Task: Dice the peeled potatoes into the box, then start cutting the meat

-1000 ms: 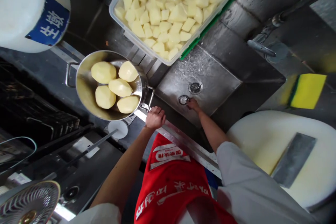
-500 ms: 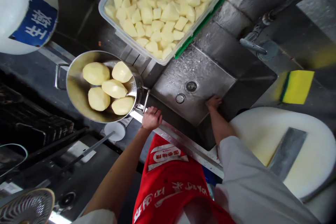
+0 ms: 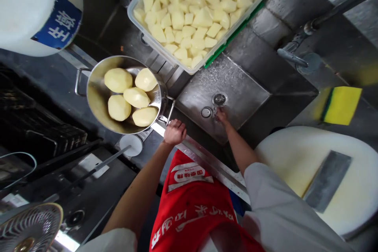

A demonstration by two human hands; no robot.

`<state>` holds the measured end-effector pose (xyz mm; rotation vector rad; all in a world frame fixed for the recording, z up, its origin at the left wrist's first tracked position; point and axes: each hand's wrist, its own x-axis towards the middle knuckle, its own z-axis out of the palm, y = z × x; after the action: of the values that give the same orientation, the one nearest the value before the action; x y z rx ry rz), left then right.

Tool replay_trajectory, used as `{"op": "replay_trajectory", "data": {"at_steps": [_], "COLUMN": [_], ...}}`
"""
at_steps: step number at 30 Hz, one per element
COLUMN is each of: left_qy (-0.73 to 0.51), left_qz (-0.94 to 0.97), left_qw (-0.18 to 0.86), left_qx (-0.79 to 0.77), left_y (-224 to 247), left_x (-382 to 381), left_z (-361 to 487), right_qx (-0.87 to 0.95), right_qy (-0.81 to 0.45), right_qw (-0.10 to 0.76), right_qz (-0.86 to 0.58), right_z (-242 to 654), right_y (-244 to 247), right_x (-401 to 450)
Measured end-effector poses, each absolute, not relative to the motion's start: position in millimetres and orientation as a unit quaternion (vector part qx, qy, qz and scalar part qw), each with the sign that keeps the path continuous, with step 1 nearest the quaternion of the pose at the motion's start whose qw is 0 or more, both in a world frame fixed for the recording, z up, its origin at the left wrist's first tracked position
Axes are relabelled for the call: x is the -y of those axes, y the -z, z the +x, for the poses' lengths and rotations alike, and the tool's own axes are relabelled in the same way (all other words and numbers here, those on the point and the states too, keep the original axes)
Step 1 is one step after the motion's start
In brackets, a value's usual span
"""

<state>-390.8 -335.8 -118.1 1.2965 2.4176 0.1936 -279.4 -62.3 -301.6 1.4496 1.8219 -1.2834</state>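
Observation:
My left hand (image 3: pixel 175 132) has its fingers curled over the metal front rim (image 3: pixel 201 153) of the sink, beside the handle of a steel pot (image 3: pixel 96 104). Several peeled potatoes (image 3: pixel 136 97) lie in the pot. Down in the sink, my right hand (image 3: pixel 221 115) is at the bottom (image 3: pixel 245 102), just below the drain (image 3: pixel 220 99) and beside a small round metal piece (image 3: pixel 206 112). Its fingers are blurred, and whether they hold anything is unclear. Above the sink, a clear plastic tub (image 3: pixel 165 53) is full of cut potato chunks (image 3: pixel 189 19).
A cleaver (image 3: pixel 327 181) lies on a round white cutting board (image 3: pixel 274 149) at the right. A faucet (image 3: pixel 292 55) and a yellow sponge (image 3: pixel 342 105) are behind it. A white bucket (image 3: pixel 26 12) stands at the upper left, a fan (image 3: pixel 32 228) at the lower left.
My right hand has moved left across the sink bottom, from near the right wall to the drain. My left hand stays on the rim. The view has shifted slightly.

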Motion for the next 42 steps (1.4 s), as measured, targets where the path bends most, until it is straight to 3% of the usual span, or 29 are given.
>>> {"op": "replay_trajectory", "data": {"at_steps": [8, 17, 23, 26, 32, 42], "left_qy": [-0.081, -0.086, -0.092, -0.095, -0.094, -0.085], "left_qz": [0.47, 0.469, 0.472, 0.471, 0.47, 0.47], "left_qw": [0.18, 0.167, 0.157, 0.158, 0.163, 0.171], "left_qx": [-0.86, -0.863, -0.862, -0.863, -0.863, -0.862], "left_y": [120.9, 119.6, 121.0, 121.8, 121.5, 119.6], "left_x": [337.7, 337.7, 338.5, 339.1, 338.9, 338.4], "left_z": [-390.3, -389.7, -389.8, -389.7, -389.6, -390.7], "right_qx": [-0.74, -0.752, -0.722, -0.659, -0.54, -0.429], "right_qy": [0.406, 0.367, 0.294, 0.26, 0.348, 0.562], "right_qw": [0.268, 0.275, 0.204, 0.216, 0.261, 0.153], "right_qz": [0.463, 0.474, 0.593, 0.672, 0.721, 0.69], "right_z": [-290.0, -262.6, -221.9, -196.1, -173.6, -232.4], "right_y": [305.1, 304.4, 289.1, 284.0, 291.0, 317.5], "right_x": [95.4, 72.9, 57.7, 59.3, 71.4, 78.7]}}
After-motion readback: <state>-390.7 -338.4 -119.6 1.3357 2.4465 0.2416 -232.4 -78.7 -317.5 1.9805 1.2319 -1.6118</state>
